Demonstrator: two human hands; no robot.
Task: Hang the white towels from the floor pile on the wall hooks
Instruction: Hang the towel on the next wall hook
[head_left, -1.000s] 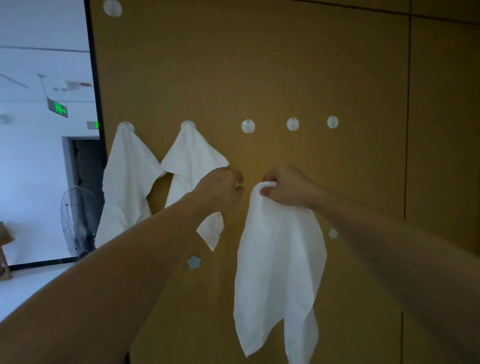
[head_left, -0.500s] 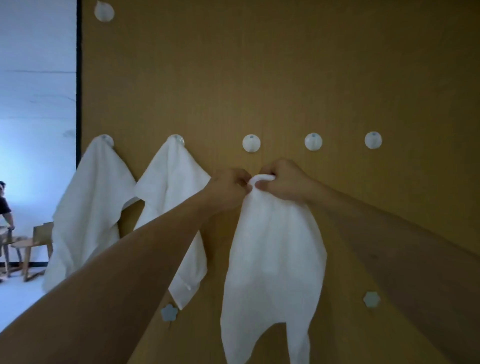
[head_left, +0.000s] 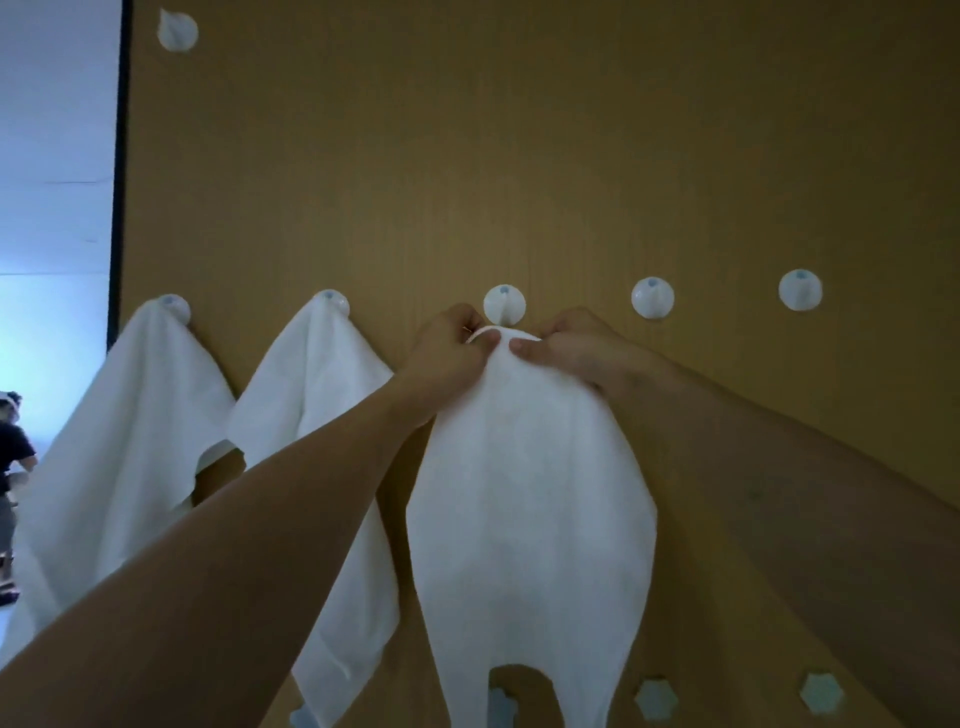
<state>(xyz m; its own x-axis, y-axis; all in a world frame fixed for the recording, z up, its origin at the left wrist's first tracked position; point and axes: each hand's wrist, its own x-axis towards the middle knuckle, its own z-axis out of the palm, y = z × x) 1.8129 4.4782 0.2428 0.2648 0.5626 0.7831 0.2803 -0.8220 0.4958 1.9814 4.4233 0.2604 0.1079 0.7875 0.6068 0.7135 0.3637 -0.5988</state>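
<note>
A white towel (head_left: 530, 493) hangs down from both my hands against the brown wall. My left hand (head_left: 447, 358) and my right hand (head_left: 576, 348) pinch its small loop at the top, just below the third round white hook (head_left: 504, 304). The loop is close under that hook, apart from it. Two more white towels hang on the wall: one (head_left: 119, 436) from the first hook (head_left: 174, 306), one (head_left: 317, 415) from the second hook (head_left: 332, 301). The floor pile is out of view.
Two bare white hooks (head_left: 652, 298) (head_left: 800, 290) follow to the right, and another hook (head_left: 177, 31) sits high at the top left. Small pale hexagon pieces (head_left: 655, 699) (head_left: 821, 693) dot the wall lower down. A person (head_left: 13, 467) stands far left in the bright room.
Both hands have raised the towel's loop from well below the hook row to just under the third hook. The view has closed in on the wall.
</note>
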